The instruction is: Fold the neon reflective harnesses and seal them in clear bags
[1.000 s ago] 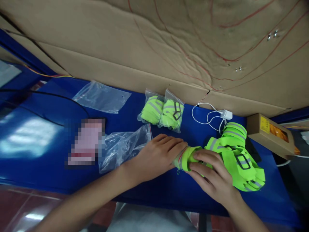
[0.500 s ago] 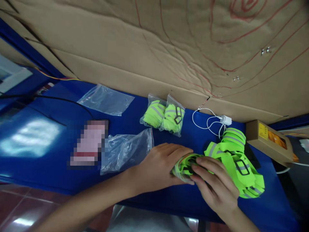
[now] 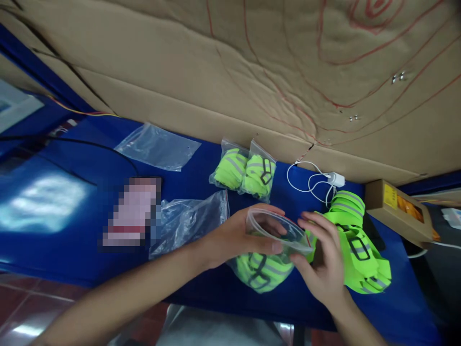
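My left hand point(image 3: 239, 236) pinches the open mouth of a clear plastic bag point(image 3: 275, 230) above the blue table point(image 3: 72, 202). A folded neon-green reflective strap bundle point(image 3: 261, 271) sits in the bottom of that bag. My right hand point(image 3: 322, 262) grips the bag's mouth from the right side, fingers curled on its rim. A pile of loose neon-green reflective straps point(image 3: 356, 245) lies just right of my right hand. Two filled bags of green straps point(image 3: 245, 174) rest further back by the cardboard.
A heap of empty clear bags point(image 3: 189, 221) lies left of my hands, another flat bag point(image 3: 158, 148) further back. A white charger with cable point(image 3: 324, 181), a small cardboard box point(image 3: 398, 209) and a pixelated object point(image 3: 131, 211) are on the table. A cardboard wall point(image 3: 252, 72) backs it.
The green strap bundle I held in both hands has gone down into the clear bag. Both hands now hold the bag's open mouth, lifted slightly.
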A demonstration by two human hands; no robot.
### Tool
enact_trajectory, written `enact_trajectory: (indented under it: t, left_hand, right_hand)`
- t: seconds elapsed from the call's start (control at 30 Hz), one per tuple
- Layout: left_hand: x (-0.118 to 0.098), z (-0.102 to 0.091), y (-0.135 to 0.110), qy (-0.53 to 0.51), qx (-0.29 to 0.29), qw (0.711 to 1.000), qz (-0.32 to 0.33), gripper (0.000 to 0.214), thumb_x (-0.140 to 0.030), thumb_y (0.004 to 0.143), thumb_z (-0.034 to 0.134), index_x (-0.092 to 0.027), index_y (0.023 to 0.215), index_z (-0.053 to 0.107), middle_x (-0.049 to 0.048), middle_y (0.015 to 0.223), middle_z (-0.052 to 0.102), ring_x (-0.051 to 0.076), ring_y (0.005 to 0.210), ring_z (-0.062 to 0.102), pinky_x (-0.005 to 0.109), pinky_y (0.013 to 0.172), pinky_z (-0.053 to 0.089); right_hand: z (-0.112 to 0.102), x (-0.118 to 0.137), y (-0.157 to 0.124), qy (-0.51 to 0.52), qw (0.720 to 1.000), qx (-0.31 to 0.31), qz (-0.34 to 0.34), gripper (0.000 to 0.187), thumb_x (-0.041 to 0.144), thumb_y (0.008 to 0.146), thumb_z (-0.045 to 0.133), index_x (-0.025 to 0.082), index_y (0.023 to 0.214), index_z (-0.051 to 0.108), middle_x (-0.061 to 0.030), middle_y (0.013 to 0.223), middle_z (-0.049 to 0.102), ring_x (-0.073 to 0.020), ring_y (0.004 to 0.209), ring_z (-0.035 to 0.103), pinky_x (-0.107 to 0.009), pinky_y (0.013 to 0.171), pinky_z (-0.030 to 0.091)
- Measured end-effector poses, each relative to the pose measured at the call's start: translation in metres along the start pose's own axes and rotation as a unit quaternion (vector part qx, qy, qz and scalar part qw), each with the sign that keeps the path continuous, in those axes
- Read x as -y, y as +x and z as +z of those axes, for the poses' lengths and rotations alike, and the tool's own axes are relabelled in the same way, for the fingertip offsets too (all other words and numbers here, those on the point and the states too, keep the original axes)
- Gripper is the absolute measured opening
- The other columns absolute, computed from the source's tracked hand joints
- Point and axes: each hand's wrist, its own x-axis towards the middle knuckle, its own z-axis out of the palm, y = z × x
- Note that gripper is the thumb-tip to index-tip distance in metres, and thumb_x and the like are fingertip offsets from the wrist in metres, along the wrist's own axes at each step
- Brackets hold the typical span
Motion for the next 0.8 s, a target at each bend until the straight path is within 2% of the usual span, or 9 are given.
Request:
enact_trajectory:
  t: [0.1, 0.17, 0.27, 0.33, 0.4, 0.47, 0.6, 0.7, 0.8]
  left_hand:
    - [0.011, -0.014, 0.004, -0.029, 0.036, 0.998, -0.041, 0.073, -0.041, 0.063, 0.098, -0.025, 0.128, 0.070, 0.0091, 0.128, 0.074, 0.030, 0.126, 0.065, 0.045, 0.108, 0.046]
    - [0.019, -0.020, 0.005, -0.008, 0.026, 0.999, -0.043, 0.059, -0.047, 0.073, 0.091, -0.024, 0.124, 0.074, 0.0094, 0.131, 0.074, 0.031, 0.132, 0.062, 0.046, 0.116, 0.040]
    - [0.030, -0.022, 0.005, 0.009, 0.010, 0.999, -0.039, 0.050, -0.055, 0.081, 0.082, -0.020, 0.118, 0.078, 0.0104, 0.127, 0.076, 0.032, 0.132, 0.062, 0.044, 0.119, 0.038]
    - [0.032, -0.022, 0.005, 0.030, 0.017, 0.998, -0.053, 0.051, -0.057, 0.082, 0.080, -0.019, 0.116, 0.078, 0.0106, 0.125, 0.077, 0.031, 0.128, 0.065, 0.044, 0.118, 0.040]
    - [0.030, -0.024, 0.004, 0.059, 0.021, 0.996, -0.061, 0.050, -0.058, 0.085, 0.077, -0.018, 0.114, 0.078, 0.0108, 0.120, 0.079, 0.029, 0.121, 0.069, 0.044, 0.114, 0.044]
    - [0.025, -0.027, 0.002, 0.077, 0.009, 0.995, -0.065, 0.047, -0.056, 0.087, 0.075, -0.016, 0.113, 0.077, 0.0101, 0.108, 0.082, 0.027, 0.110, 0.074, 0.043, 0.109, 0.048]
    - [0.015, -0.033, 0.000, 0.081, -0.041, 0.994, -0.055, 0.045, -0.053, 0.086, 0.077, -0.016, 0.111, 0.075, 0.0088, 0.095, 0.083, 0.026, 0.100, 0.076, 0.042, 0.105, 0.050]
    - [0.013, -0.032, -0.002, 0.067, -0.042, 0.996, -0.037, 0.047, -0.055, 0.086, 0.076, -0.016, 0.113, 0.076, 0.0089, 0.100, 0.083, 0.028, 0.108, 0.074, 0.042, 0.107, 0.049]
    - [0.015, -0.028, -0.003, 0.052, -0.049, 0.997, -0.029, 0.050, -0.058, 0.087, 0.074, -0.018, 0.116, 0.077, 0.0083, 0.111, 0.081, 0.027, 0.113, 0.072, 0.040, 0.107, 0.050]
  right_hand:
    - [0.009, -0.008, 0.003, 0.092, 0.983, 0.075, 0.142, 0.021, 0.030, 0.099, 0.067, 0.029, 0.120, 0.067, -0.0040, 0.105, 0.071, -0.0188, 0.092, 0.070, -0.029, 0.077, 0.058]
    - [0.012, -0.012, 0.005, 0.125, 0.974, 0.084, 0.172, 0.025, 0.028, 0.100, 0.065, 0.030, 0.124, 0.065, -0.0024, 0.101, 0.069, -0.0159, 0.085, 0.067, -0.026, 0.072, 0.056]
    - [0.006, -0.013, 0.011, 0.119, 0.974, 0.141, 0.132, 0.024, 0.026, 0.101, 0.063, 0.028, 0.125, 0.065, -0.0049, 0.109, 0.067, -0.0169, 0.096, 0.066, -0.028, 0.083, 0.054]
    - [-0.003, -0.013, 0.015, 0.131, 0.963, 0.214, 0.099, 0.008, 0.024, 0.101, 0.062, 0.023, 0.104, 0.069, -0.0045, 0.101, 0.067, -0.0162, 0.091, 0.065, -0.028, 0.079, 0.052]
    - [-0.013, -0.016, 0.017, 0.136, 0.957, 0.238, 0.091, 0.013, 0.023, 0.100, 0.063, 0.021, 0.087, 0.064, -0.0023, 0.088, 0.065, -0.0143, 0.077, 0.063, -0.026, 0.068, 0.049]
    - [-0.020, -0.021, 0.017, 0.138, 0.968, 0.181, 0.101, 0.023, 0.022, 0.102, 0.061, 0.021, 0.079, 0.057, -0.0001, 0.077, 0.063, -0.0134, 0.068, 0.061, -0.027, 0.063, 0.047]
    - [-0.022, -0.032, 0.014, 0.168, 0.976, -0.015, 0.138, 0.028, 0.030, 0.106, 0.053, 0.022, 0.079, 0.054, 0.0018, 0.068, 0.059, -0.0144, 0.062, 0.061, -0.028, 0.061, 0.049]
    - [-0.012, -0.030, 0.015, 0.156, 0.969, 0.092, 0.167, 0.022, 0.043, 0.102, 0.061, 0.022, 0.103, 0.066, -0.0025, 0.084, 0.070, -0.0160, 0.070, 0.066, -0.027, 0.062, 0.053]
    - [-0.001, -0.024, 0.015, 0.149, 0.945, 0.208, 0.203, 0.025, 0.045, 0.100, 0.064, 0.020, 0.096, 0.070, -0.0017, 0.077, 0.071, -0.0145, 0.066, 0.067, -0.023, 0.058, 0.052]
